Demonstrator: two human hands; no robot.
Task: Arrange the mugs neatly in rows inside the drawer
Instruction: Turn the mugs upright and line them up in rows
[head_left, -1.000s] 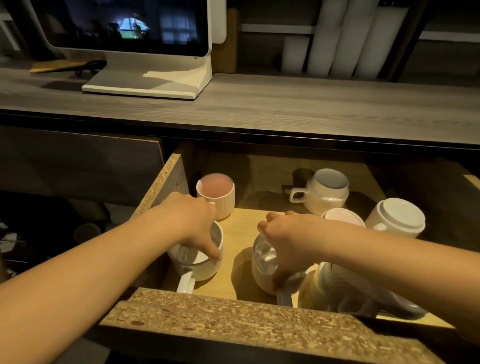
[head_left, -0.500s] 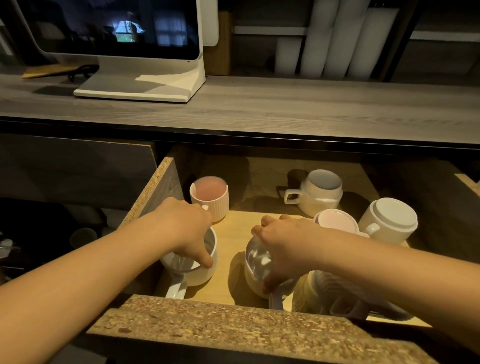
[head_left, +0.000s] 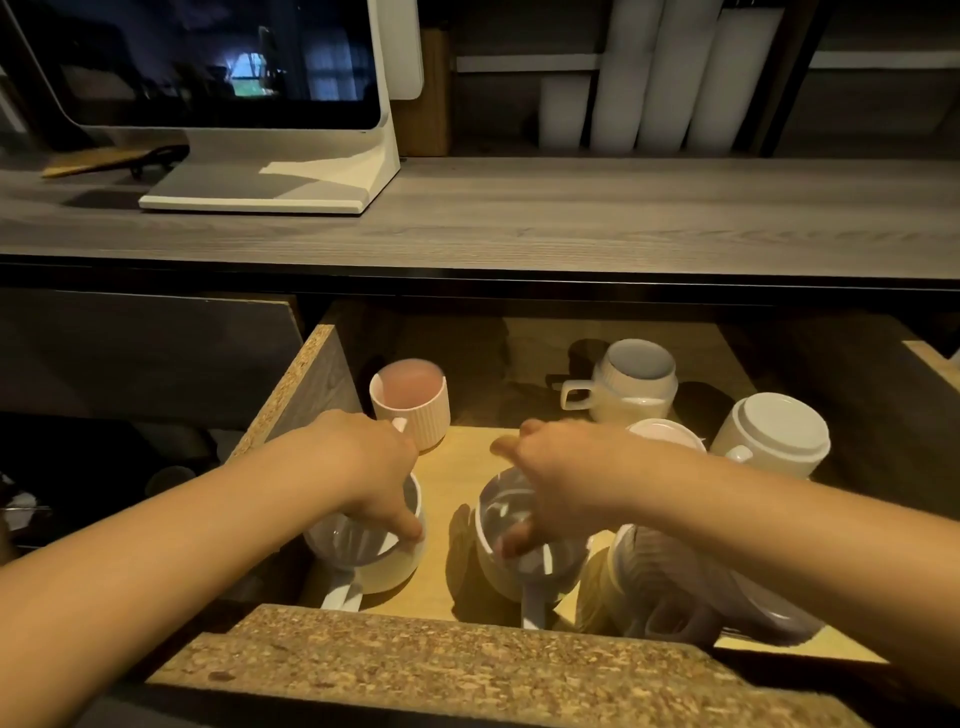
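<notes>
Two hands, left hand (head_left: 363, 467) and right hand (head_left: 561, 478), each pinch a white ceramic mug's rim (left front mug (head_left: 384, 556), middle front mug (head_left: 519, 561)) in the open wooden drawer (head_left: 457, 670); rim pinches could slip, knocking neighbouring mugs.

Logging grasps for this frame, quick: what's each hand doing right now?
Left hand: closed on the rim of the front-left white mug.
Right hand: closed on the rim of the front-middle white mug.
</notes>
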